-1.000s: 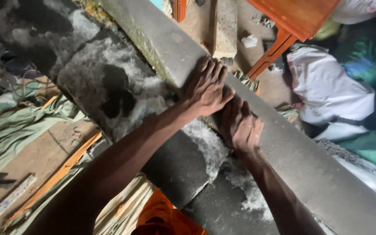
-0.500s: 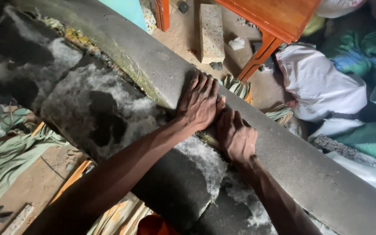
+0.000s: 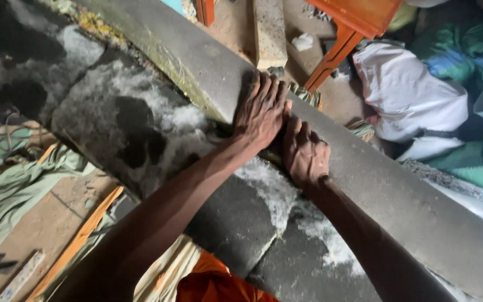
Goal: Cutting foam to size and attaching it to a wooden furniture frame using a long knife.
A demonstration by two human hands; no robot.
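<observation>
Grey, rough and slab-like, the long beam (image 3: 375,184) runs from ten o'clock down to four o'clock across the view, and both hands rest on it near the centre. The left hand (image 3: 261,112) lies flat, palm down, fingers straight and close together, pointing toward twelve o'clock; it grips nothing, only presses on the beam's top face. Its forearm stretches back toward seven o'clock. The right hand (image 3: 306,154) sits just beside it at four o'clock, touching the left hand's edge, with the fingers bent over the beam's near edge and the knuckles raised; whether they hold anything underneath cannot be told. Its forearm runs toward five o'clock.

Below the beam, at eight o'clock, lies a dark mottled cushion surface (image 3: 135,134) with white fluffy stuffing (image 3: 269,184) showing along its seam. At nine o'clock, greenish cloth (image 3: 23,179) lies bunched on a brown floor (image 3: 29,235). At one o'clock stands an orange wooden leg (image 3: 331,59), and beside it, at two o'clock, a white bundle of fabric (image 3: 403,92). Orange cloth (image 3: 213,282) shows at six o'clock. No containers show anywhere.
</observation>
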